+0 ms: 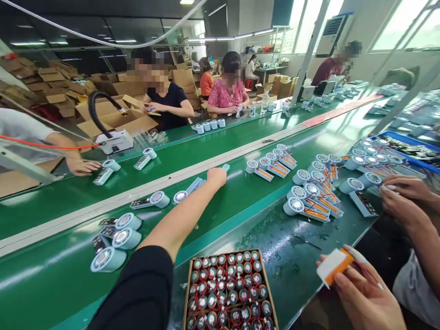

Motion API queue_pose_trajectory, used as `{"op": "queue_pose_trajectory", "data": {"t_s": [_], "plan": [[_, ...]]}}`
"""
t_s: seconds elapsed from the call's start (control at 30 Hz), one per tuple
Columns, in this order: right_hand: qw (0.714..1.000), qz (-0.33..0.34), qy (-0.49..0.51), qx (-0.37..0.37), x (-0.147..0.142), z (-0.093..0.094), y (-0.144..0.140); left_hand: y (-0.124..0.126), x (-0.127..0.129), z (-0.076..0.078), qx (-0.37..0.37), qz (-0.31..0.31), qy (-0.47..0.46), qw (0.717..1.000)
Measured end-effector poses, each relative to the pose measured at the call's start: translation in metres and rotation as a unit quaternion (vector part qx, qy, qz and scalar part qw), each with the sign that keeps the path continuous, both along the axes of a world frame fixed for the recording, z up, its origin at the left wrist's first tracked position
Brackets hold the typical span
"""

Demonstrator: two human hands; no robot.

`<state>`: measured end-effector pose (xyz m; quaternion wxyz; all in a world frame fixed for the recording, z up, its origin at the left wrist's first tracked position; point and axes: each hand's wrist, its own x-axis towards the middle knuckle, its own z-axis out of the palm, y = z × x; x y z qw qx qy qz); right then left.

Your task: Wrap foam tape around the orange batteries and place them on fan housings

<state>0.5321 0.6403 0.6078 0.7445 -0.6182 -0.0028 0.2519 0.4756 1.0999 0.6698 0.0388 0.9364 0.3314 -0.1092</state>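
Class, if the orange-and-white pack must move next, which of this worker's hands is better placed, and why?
Probably the right: the right hand holds the orange-and-white pack, while the left hand reaches out over the green belt.

Windows glow bright at upper right; glare streaks the green belt.

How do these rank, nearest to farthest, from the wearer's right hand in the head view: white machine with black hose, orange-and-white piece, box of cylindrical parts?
1. Orange-and-white piece: held in the right hand.
2. Box of cylindrical parts: left of that hand, bottom middle of the view.
3. White machine with black hose: far left, across the belt.
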Motion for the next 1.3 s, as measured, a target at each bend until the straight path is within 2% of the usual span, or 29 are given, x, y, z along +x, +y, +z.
{"op": "queue_pose_trajectory", "data": {"t_s": [0.07, 0.13, 0.2, 0.27, 0.3, 0.37, 0.43, 0.5, 0.53, 0.73, 0.87, 0.97, 1.07, 1.2, 1.3], "plan": [[0.999, -0.021, 0.008, -0.042, 0.009, -0.008, -0.025, -0.007, 0.002, -0.017, -0.019, -0.055, 0.006, 0.998], [0.998, -0.014, -0.024, -0.050, 0.017, -0.007, -0.026, -0.019, -0.001, -0.032, -0.042, -0.101, 0.002, 0.994], [0.994, 0.016, -0.100, -0.040, 0.024, 0.002, 0.003, -0.028, -0.003, -0.040, -0.074, -0.127, -0.005, 0.989], [0.975, 0.082, -0.201, -0.038, 0.033, 0.012, 0.057, -0.031, -0.004, -0.039, -0.109, -0.138, -0.014, 0.984], [0.957, 0.127, -0.258, -0.042, 0.038, 0.017, 0.089, -0.031, -0.005, -0.037, -0.124, -0.140, -0.022, 0.982], [0.897, 0.219, -0.379, -0.060, 0.050, 0.023, 0.155, -0.032, -0.006, -0.030, -0.144, -0.130, -0.041, 0.980], [0.795, 0.309, -0.504, -0.134, 0.062, 0.026, 0.209, -0.036, -0.008, -0.026, -0.144, -0.101, -0.068, 0.982], [0.696, 0.368, -0.581, -0.207, 0.071, 0.026, 0.244, -0.043, -0.009, -0.026, -0.133, -0.064, -0.096, 0.984], [0.660, 0.386, -0.602, -0.232, 0.074, 0.025, 0.254, -0.046, -0.009, -0.027, -0.127, -0.044, -0.109, 0.985], [0.533, 0.454, -0.640, -0.317, 0.079, 0.012, 0.267, -0.049, -0.001, -0.046, -0.121, 0.041, -0.155, 0.980], [0.473, 0.489, -0.640, -0.357, 0.072, 0.003, 0.285, -0.052, 0.008, -0.054, -0.128, 0.066, -0.167, 0.975], [0.452, 0.506, -0.639, -0.362, 0.071, -0.001, 0.302, -0.058, 0.012, -0.050, -0.128, 0.072, -0.165, 0.975], [0.454, 0.506, -0.640, -0.357, 0.083, -0.001, 0.307, -0.053, -0.005, -0.036, -0.099, 0.075, -0.175, 0.977], [0.506, 0.429, -0.642, -0.384, 0.100, -0.007, 0.303, -0.034, -0.060, -0.020, -0.029, 0.147, -0.151, 0.977], [0.547, 0.383, -0.625, -0.404, 0.098, -0.015, 0.308, -0.033, -0.096, -0.012, -0.031, 0.187, -0.093, 0.978]]}}
